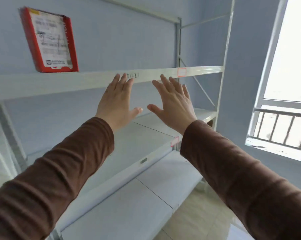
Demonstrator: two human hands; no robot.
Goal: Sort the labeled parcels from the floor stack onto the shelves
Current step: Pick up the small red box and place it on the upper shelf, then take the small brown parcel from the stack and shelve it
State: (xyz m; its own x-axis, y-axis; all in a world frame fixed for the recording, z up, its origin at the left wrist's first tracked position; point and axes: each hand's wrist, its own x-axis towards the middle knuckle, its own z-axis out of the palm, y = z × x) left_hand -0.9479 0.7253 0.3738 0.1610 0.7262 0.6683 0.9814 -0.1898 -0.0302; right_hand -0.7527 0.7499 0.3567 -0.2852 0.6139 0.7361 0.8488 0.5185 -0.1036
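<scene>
Red flat labelled parcel [48,40] leans upper left on the white metal shelf [59,84]; left hand [116,103] and right hand [172,106], both spread and empty, should turn back for another parcel.

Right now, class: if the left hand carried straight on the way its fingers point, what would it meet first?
Probably the shelf beam: the left hand is open, fingers aimed up at the beam's front edge and overlapping it in view. Depth is unclear, so contact cannot be confirmed.
</scene>
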